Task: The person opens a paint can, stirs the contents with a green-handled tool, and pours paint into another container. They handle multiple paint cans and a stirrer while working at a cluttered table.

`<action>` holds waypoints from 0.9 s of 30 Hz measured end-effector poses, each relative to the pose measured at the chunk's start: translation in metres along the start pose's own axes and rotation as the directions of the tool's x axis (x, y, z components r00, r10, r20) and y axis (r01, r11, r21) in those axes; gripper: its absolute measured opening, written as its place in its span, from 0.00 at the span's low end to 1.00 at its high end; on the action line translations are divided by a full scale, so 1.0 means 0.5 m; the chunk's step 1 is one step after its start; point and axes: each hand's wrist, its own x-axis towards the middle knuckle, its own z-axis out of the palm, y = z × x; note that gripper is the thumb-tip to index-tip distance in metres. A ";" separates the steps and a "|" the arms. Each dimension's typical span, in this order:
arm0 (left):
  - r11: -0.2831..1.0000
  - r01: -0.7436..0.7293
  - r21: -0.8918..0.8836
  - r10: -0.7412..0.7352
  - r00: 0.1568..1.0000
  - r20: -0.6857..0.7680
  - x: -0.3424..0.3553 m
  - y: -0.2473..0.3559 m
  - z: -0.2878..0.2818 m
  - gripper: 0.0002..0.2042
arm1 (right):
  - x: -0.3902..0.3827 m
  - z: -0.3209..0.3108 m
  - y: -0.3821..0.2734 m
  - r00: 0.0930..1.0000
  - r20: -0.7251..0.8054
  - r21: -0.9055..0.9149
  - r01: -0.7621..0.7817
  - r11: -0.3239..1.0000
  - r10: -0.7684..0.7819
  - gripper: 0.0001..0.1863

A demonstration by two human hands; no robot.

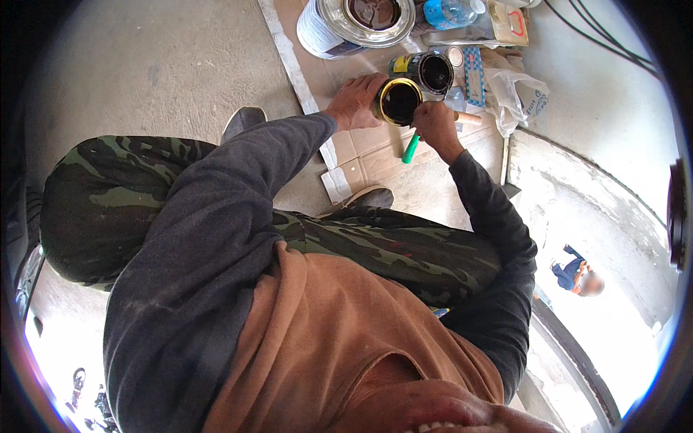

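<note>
My left hand (356, 102) is wrapped round the side of an open can (378, 107) with a bright yellow rim and dark liquid inside. At that can's right edge, my right hand (435, 124) is closed, its fingers curled. What it grips is mostly hidden; a thin dark stick-like piece shows just above the knuckles. A green handle (411, 148) pokes out below this hand, and a light wooden handle (469, 118) lies to its right. I cannot tell whether either is held. Right behind the yellow-rimmed can stands a second open can (435, 73), dark inside.
A large open paint can (317, 29) with brown contents stands at the back on cardboard (361, 148). Near it are a blue-tinted plastic bottle (451, 13), a metal container (505, 23) and a plastic bag (507, 94). A wall rises on the right. Another person (574, 274) is farther off.
</note>
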 end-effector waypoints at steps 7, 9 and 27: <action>0.999 -0.009 0.032 0.009 1.000 -0.015 -0.002 -0.001 0.003 0.45 | -0.018 -0.038 -0.043 0.934 0.085 0.652 -0.315 0.689 0.346 0.05; 0.999 -0.011 0.031 0.011 1.000 -0.025 -0.002 -0.001 0.005 0.46 | -0.024 -0.045 -0.055 0.978 -0.195 0.341 -0.007 0.940 0.078 0.06; 0.991 0.125 0.050 -0.118 0.984 -0.131 -0.018 0.027 0.022 0.50 | -0.015 -0.096 -0.011 0.969 -0.235 0.116 0.112 0.987 -0.083 0.07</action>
